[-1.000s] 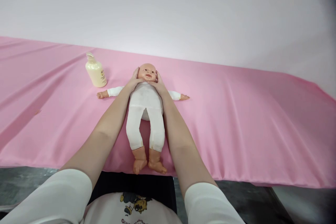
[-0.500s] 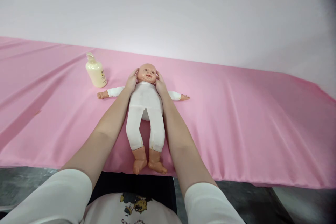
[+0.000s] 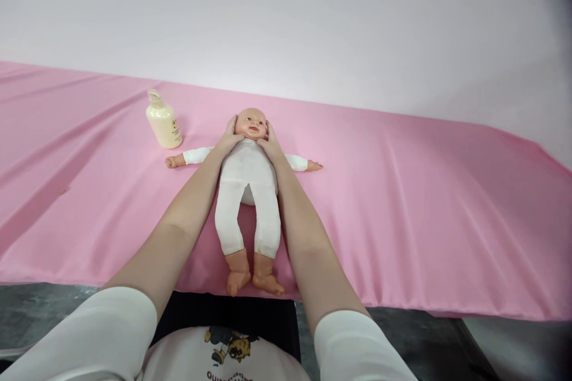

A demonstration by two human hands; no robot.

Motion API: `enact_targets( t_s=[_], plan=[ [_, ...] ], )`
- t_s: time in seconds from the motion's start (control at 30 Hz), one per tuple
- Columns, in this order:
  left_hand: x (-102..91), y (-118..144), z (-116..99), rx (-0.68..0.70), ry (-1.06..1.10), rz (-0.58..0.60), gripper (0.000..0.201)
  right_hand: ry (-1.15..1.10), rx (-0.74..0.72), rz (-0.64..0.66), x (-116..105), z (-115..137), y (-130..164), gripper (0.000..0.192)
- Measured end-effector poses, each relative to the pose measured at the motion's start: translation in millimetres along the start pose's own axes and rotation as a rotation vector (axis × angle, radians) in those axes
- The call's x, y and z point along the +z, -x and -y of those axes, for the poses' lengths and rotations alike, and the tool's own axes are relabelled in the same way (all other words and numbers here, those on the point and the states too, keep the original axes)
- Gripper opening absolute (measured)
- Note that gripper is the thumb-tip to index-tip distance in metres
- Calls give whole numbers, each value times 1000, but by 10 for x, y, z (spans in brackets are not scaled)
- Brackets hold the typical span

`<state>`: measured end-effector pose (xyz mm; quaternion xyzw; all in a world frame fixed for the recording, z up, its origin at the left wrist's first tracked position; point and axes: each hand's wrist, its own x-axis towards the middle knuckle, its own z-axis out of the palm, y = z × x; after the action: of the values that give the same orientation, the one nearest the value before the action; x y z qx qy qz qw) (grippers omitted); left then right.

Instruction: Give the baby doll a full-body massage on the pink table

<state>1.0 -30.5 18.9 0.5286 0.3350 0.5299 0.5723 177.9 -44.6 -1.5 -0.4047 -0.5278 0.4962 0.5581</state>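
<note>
A baby doll (image 3: 248,164) in white lies on its back, its head away from me and its feet toward me. My left hand (image 3: 229,136) cups one side of the doll's head, with the thumb lying at the chin and neck. On the opposite side, my right hand (image 3: 270,141) curves around the cheek in the same way, its thumb also near the chin. The fingertips of both hands are partly hidden beside and behind the head. The doll's arms stretch out sideways past my forearms.
A pale yellow pump bottle (image 3: 164,125) stands to the left of the doll's head. Under everything spreads a wrinkled pink cloth (image 3: 402,208), its front edge close to my body. Behind the table is a white wall (image 3: 286,24).
Both thumbs have moved inward from the sides of the head to the doll's chin and neck. The doll and the bottle have stayed in place.
</note>
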Motion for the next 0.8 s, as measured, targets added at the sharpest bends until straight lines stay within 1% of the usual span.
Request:
enact_targets(
  t_s=[0.13, 0.3, 0.53, 0.8],
  plan=[
    [-8, -29, 9, 11, -28, 1, 115, -5, -11, 29, 10, -15, -5, 114],
    [-6, -42, 23, 71, -86, -15, 116, 74, -24, -16, 34, 11, 9, 123],
    [5, -32, 29, 48, -75, 10, 123, 43, -13, -10, 36, 21, 27, 119],
    [6, -28, 27, 47, -77, -30, 121, 6, -37, 14, 32, -7, -1, 117]
  ],
)
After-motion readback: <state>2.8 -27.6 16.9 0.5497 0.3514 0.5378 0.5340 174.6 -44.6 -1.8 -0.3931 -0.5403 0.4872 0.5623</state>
